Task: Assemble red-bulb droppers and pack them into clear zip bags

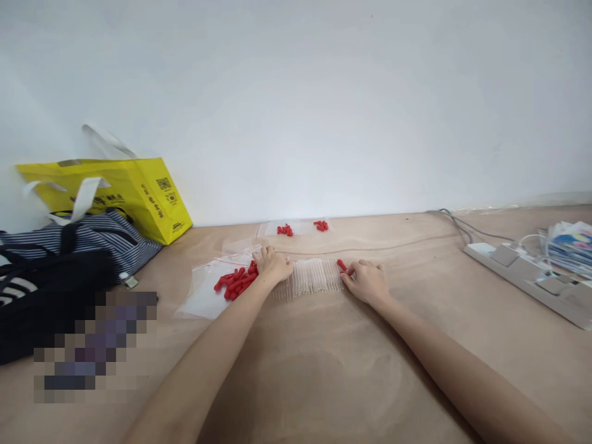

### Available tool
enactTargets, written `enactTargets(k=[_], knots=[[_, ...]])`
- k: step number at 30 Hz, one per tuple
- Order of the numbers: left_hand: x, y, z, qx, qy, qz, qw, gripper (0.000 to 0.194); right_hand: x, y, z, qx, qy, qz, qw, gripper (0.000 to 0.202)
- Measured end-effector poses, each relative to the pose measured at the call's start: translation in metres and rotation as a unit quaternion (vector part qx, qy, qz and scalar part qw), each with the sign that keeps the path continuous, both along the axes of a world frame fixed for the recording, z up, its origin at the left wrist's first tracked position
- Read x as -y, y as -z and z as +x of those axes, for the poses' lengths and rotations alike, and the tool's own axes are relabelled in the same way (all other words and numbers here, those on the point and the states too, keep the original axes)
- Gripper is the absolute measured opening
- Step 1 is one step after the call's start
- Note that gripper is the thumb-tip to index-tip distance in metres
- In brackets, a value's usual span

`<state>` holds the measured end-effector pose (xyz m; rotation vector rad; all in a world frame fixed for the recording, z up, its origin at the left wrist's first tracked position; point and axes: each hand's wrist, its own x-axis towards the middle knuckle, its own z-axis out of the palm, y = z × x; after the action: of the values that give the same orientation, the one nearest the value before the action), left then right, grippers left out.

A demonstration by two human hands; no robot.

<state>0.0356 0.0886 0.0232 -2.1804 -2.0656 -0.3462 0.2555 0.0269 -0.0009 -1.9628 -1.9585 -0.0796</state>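
Note:
My left hand point(274, 266) reaches over the right edge of a pile of red rubber bulbs point(237, 285), its fingers bent and slightly apart. The pile lies on a clear plastic bag point(198, 296). Beside that hand, a row of thin clear tubes point(314, 275) lies side by side on the wooden table. At the row's right end, my right hand point(367, 280) is closed, with a single red rubber bulb point(341, 264) at its thumb and fingertips. Whether a tube is joined to that bulb is hidden.
Further back, another clear bag point(300, 227) carries two small groups of red bulbs. A yellow bag point(152, 203), a striped bag point(134, 237) and a dark bag point(55, 302) stand left. A white power strip point(522, 280) with plugs and cables lies right, near stacked papers point(571, 246).

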Motion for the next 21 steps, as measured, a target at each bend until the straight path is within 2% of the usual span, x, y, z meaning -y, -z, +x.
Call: enactTargets(k=[5, 10, 13, 16, 18, 21], knots=[[-0.003, 0.0, 0.004, 0.012, -0.008, -0.016, 1.0, 0.027, -0.002, 0.004, -0.005, -0.024, 0.018, 0.004, 1.0, 0.022], [0.005, -0.015, 0.007, 0.049, -0.006, 0.01, 0.999, 0.027, -0.01, 0.009, -0.006, -0.106, 0.031, 0.028, 0.993, 0.025], [0.023, -0.027, 0.003, 0.071, 0.035, 0.037, 0.996, 0.026, -0.014, 0.013, -0.002, -0.168, 0.03, 0.048, 0.984, 0.028], [0.053, -0.032, -0.009, 0.086, 0.097, 0.048, 0.99, 0.021, -0.017, 0.018, 0.005, -0.248, 0.018, 0.069, 0.966, 0.034], [0.073, -0.028, -0.02, 0.099, 0.133, 0.054, 0.985, 0.02, -0.018, 0.022, 0.008, -0.303, 0.007, 0.084, 0.949, 0.039], [0.097, -0.016, -0.035, 0.136, 0.21, 0.148, 0.957, 0.02, -0.021, 0.024, 0.01, -0.378, -0.016, 0.105, 0.92, 0.043]])
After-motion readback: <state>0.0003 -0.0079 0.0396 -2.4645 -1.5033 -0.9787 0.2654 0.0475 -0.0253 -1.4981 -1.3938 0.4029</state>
